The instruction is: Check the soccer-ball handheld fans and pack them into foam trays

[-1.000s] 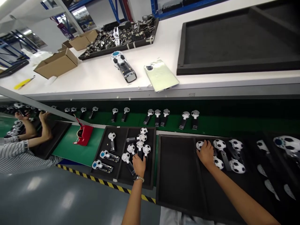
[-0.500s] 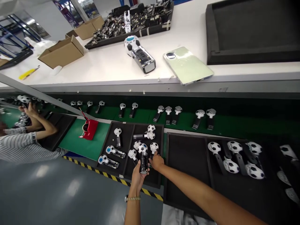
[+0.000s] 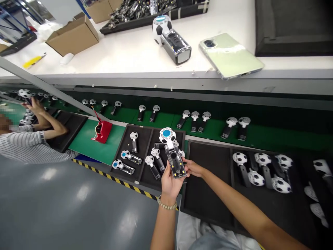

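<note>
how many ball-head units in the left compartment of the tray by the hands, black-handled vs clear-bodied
black-handled units: 1
clear-bodied blue-centre units: 2
total: 3

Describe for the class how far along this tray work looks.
Done-looking: two clear-bodied, blue-centred ball-headed units lie in the near tray. In hand: a third, held by the left hand and right hand. Left: black-handled ball-headed units in that tray and the next tray.
</note>
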### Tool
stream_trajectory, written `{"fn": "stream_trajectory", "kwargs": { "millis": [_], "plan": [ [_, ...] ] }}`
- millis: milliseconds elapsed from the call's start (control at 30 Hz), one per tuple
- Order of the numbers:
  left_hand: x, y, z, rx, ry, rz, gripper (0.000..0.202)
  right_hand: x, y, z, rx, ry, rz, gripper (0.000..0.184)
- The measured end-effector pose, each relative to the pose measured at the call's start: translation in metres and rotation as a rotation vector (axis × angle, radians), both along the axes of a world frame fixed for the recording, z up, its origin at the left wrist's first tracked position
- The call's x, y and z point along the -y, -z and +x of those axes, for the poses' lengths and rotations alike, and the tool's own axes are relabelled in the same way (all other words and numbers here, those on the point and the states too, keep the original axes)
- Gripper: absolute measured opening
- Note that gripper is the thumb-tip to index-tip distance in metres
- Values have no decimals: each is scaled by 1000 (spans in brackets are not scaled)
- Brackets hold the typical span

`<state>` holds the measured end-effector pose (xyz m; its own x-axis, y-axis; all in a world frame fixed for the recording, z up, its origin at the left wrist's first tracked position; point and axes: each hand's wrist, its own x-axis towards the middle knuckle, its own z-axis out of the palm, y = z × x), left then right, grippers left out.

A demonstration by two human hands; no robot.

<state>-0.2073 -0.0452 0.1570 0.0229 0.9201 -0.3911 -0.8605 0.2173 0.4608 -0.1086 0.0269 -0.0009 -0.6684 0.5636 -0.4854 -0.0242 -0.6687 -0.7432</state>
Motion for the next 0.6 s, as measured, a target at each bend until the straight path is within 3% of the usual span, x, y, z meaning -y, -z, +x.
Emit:
{"fn": "stream_trajectory", "kwargs": {
  "millis": [167,333,467,600],
  "plan": [
    [-9,0,27,29,64,41,38,5,-44,69,-473,257,-228,33],
    [-11,-2,59,15,108,66,34,-1,-90,112,-619,416,-206,31],
    [-11,-5,83,-29,146,66,31,4,-106,138,-618,448,-106,32],
    [-10,-7,105,-93,160,37,30,0,-105,158,-458,517,5,32]
  ]
}}
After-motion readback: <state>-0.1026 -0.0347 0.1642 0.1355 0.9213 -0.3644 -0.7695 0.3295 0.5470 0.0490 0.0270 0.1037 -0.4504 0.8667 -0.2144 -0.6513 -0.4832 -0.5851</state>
